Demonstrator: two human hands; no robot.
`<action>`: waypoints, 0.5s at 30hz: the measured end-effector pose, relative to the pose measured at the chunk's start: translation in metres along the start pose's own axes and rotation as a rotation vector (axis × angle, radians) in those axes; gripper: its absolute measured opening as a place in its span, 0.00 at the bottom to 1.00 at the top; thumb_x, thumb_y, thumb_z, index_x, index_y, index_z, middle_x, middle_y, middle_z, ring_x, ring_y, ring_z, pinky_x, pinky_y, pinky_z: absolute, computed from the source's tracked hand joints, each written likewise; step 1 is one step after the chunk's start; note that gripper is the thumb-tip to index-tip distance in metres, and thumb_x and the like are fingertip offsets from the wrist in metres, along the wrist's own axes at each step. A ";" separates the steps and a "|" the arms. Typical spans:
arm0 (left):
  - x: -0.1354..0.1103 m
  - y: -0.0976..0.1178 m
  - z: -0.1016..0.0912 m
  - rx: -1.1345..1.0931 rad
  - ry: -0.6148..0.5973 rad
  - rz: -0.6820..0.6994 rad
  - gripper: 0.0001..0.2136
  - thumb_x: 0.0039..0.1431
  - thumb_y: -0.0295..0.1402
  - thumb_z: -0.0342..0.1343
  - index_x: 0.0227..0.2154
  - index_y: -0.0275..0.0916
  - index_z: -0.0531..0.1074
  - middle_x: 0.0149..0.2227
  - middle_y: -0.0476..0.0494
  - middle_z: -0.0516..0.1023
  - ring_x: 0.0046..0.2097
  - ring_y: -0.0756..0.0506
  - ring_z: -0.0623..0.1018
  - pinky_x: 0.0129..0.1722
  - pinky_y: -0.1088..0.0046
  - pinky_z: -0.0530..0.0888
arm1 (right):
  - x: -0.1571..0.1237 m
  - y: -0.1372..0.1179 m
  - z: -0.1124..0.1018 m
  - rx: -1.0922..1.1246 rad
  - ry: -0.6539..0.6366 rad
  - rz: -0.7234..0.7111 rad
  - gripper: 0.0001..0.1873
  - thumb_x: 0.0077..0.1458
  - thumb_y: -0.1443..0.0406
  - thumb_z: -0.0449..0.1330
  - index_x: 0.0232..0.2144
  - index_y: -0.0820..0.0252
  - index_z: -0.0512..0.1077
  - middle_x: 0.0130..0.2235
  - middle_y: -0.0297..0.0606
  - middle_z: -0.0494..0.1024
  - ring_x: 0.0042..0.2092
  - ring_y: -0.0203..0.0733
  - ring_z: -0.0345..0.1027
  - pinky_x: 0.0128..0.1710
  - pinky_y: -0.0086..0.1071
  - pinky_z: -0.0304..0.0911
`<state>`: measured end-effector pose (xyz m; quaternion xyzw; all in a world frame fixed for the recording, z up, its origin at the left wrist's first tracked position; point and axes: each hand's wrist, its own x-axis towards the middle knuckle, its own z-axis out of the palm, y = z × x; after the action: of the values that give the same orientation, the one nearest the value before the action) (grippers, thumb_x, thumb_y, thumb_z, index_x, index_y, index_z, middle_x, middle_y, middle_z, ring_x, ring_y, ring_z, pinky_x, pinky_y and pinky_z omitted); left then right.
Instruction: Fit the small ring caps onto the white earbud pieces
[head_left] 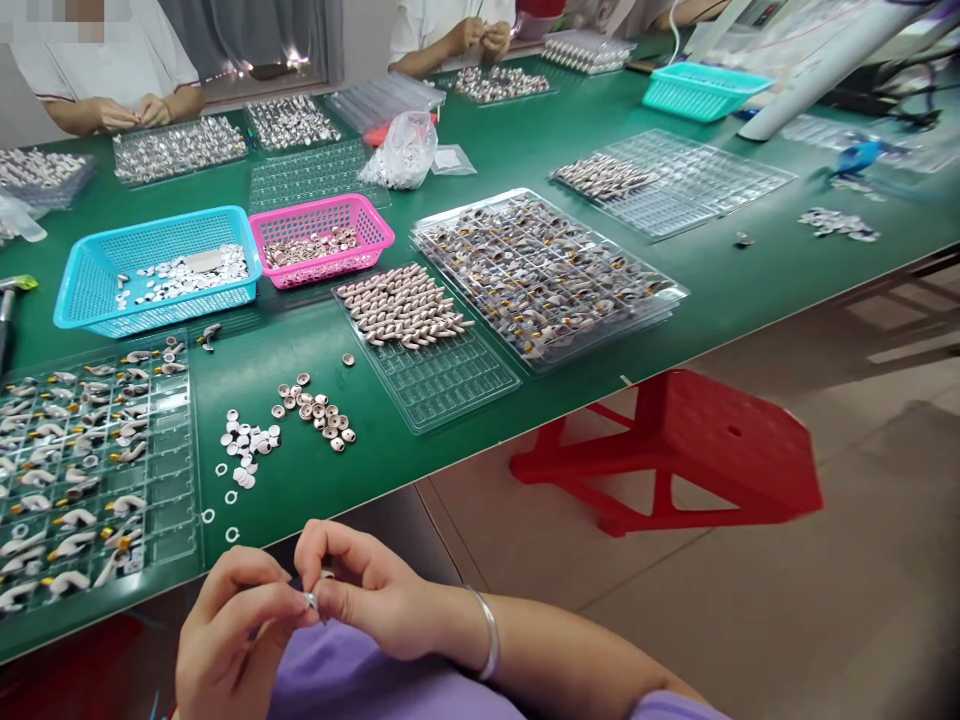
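Note:
My left hand [229,635] and my right hand [360,585] meet just below the table's front edge, fingertips pinched together on a tiny silvery part [310,600]. A silver bangle [487,630] circles my right wrist. On the green table [525,150] above my hands lie loose white rings [244,450] and small copper-coloured caps [319,410]. A clear compartment tray [169,440] with several assembled pieces sits at the left.
A blue basket [90,280], a pink basket [375,235], more clear trays of parts [547,275] and a teal basket [701,90] cover the table. Other people's hands [135,112] work at the far side. A red stool [690,450] stands under the table edge.

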<state>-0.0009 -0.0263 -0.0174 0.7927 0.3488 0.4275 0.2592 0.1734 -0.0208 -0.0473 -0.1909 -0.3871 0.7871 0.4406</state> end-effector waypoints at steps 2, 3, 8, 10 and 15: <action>0.000 0.000 0.000 -0.002 -0.008 -0.024 0.11 0.60 0.16 0.55 0.37 0.40 0.74 0.33 0.49 0.71 0.35 0.50 0.75 0.33 0.78 0.76 | 0.000 0.000 0.000 0.007 0.003 0.004 0.23 0.56 0.46 0.64 0.32 0.59 0.63 0.30 0.29 0.64 0.31 0.32 0.57 0.31 0.29 0.56; 0.000 0.000 0.000 -0.004 -0.009 -0.036 0.11 0.60 0.17 0.55 0.37 0.40 0.74 0.33 0.49 0.71 0.34 0.50 0.75 0.32 0.77 0.76 | 0.000 0.000 0.000 0.010 0.006 0.007 0.24 0.55 0.46 0.64 0.32 0.59 0.63 0.30 0.29 0.64 0.30 0.32 0.57 0.32 0.29 0.56; -0.002 0.000 0.001 -0.019 -0.004 -0.072 0.10 0.60 0.18 0.55 0.37 0.41 0.74 0.32 0.49 0.72 0.34 0.49 0.76 0.31 0.76 0.76 | 0.000 0.000 0.000 0.012 0.024 0.033 0.25 0.53 0.45 0.64 0.32 0.59 0.63 0.29 0.29 0.63 0.30 0.31 0.57 0.31 0.29 0.55; -0.002 -0.001 0.001 -0.013 0.005 -0.072 0.10 0.60 0.19 0.56 0.37 0.42 0.74 0.32 0.49 0.72 0.34 0.49 0.76 0.31 0.76 0.77 | 0.000 0.000 0.000 0.003 0.023 0.035 0.25 0.53 0.44 0.64 0.32 0.58 0.63 0.29 0.29 0.63 0.30 0.32 0.57 0.31 0.29 0.55; -0.001 -0.001 0.001 -0.021 0.003 -0.066 0.10 0.61 0.19 0.55 0.38 0.41 0.74 0.32 0.48 0.72 0.34 0.49 0.76 0.32 0.77 0.77 | 0.000 -0.001 0.000 -0.022 0.013 0.015 0.24 0.55 0.45 0.63 0.32 0.58 0.63 0.29 0.29 0.63 0.30 0.32 0.56 0.30 0.29 0.55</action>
<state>-0.0012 -0.0266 -0.0188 0.7776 0.3706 0.4233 0.2809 0.1736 -0.0205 -0.0469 -0.2037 -0.3913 0.7850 0.4349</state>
